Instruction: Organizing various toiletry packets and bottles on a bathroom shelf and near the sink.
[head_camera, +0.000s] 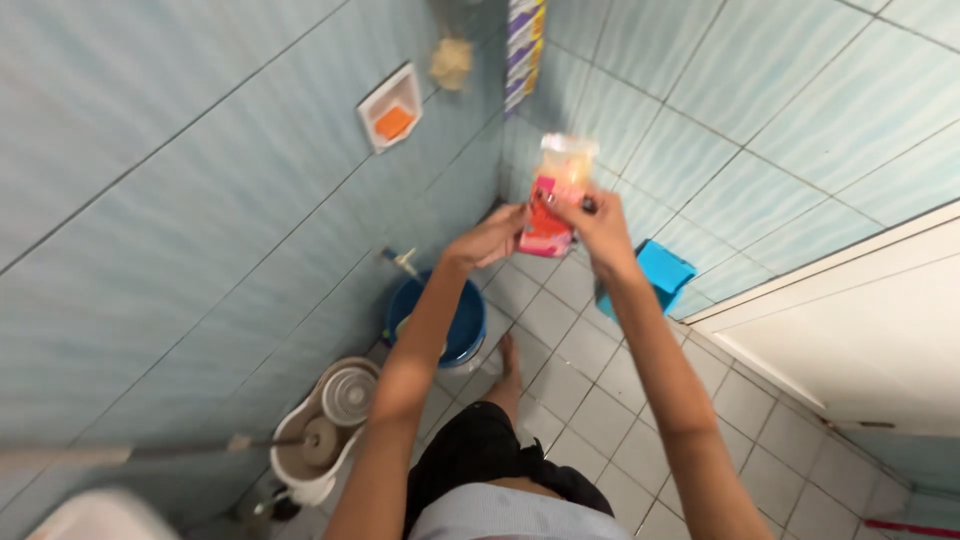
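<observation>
We hold the pink refill pouch (548, 222) upright, long axis vertical, above the blue bucket (440, 322) by the wall. Left hand (490, 238) pinches its lower edge; right hand (600, 225) grips its upper side.

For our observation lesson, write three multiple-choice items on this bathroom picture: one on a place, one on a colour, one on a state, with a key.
1. Where is the orange soap?
A. in a white wall dish
B. on the floor
C. in the bucket

2. What colour is the bucket under the tap?
A. red
B. blue
C. white

3. How is the red and clear packet held?
A. lying on the tiles
B. in one hand only
C. between both hands, raised

Key: A, it sits in the dish on the wall; B, its rim is blue; C, the left hand and right hand both grip it.
</observation>
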